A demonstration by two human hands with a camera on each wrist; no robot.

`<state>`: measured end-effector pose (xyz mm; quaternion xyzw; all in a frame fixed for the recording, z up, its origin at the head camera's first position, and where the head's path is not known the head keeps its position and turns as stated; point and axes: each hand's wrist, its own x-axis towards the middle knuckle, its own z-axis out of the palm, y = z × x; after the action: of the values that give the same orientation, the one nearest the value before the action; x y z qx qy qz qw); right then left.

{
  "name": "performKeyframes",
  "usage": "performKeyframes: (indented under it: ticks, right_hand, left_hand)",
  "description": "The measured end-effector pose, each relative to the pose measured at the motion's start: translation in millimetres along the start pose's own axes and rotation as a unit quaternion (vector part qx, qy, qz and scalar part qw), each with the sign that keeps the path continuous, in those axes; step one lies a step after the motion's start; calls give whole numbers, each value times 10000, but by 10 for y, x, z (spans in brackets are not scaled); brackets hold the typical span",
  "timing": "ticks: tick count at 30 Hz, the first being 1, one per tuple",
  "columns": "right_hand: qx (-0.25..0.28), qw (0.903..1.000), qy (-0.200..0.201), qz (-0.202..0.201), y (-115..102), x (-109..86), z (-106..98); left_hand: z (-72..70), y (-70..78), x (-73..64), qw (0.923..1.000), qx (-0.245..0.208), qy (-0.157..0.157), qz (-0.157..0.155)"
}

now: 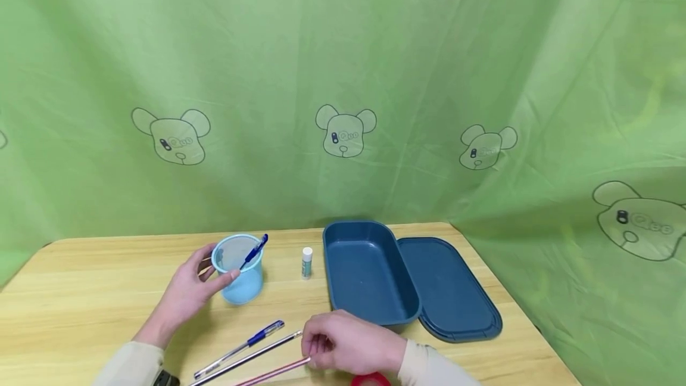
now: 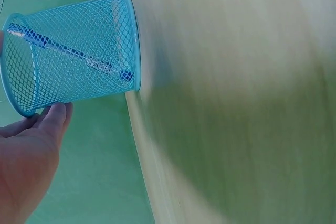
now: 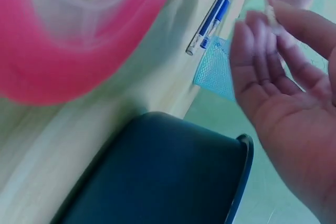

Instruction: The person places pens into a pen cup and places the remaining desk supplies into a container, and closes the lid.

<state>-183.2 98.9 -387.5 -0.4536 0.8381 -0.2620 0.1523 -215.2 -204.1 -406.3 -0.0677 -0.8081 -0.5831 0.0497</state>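
From my station I see the left hand point(image 1: 189, 288) gripping the blue mesh cup point(image 1: 242, 288) near its rim, fingers and thumb on opposite sides, I think to steady it and leave the mouth free. The cup stands upright; whether its base meets the bench point(image 1: 107, 273) I can't tell. A capped blue pen point(image 1: 256, 249) leans inside it. Nearer me than the cup, the right hand point(image 1: 351, 341) pinches a pink stick point(image 1: 278, 371) by one end, probably so its length points clear. A second pen point(image 1: 262, 333) and a silver stick point(image 1: 252, 357) lie on the cup's near side, likely for easy reach. Right of the cup stands a glue stick point(image 1: 306, 264), then, farther right, a dark blue box point(image 1: 370, 273).
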Motion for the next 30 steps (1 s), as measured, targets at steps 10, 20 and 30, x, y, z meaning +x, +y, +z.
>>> performKeyframes:
  ticks: [10, 20, 30]
  right_hand:
    - [1369, 9795, 1453, -263, -6, 12, -89]
    - [3530, 9107, 2144, -88, -37, 64, -166]
    - [4328, 8714, 2310, 1, -192, 145, -251]
  left_hand:
    - [-1, -26, 3, 9999, 76, 60, 143]
    - [29, -47, 29, 9999, 43, 8, 113]
    - [21, -39, 15, 9998, 154, 19, 119]
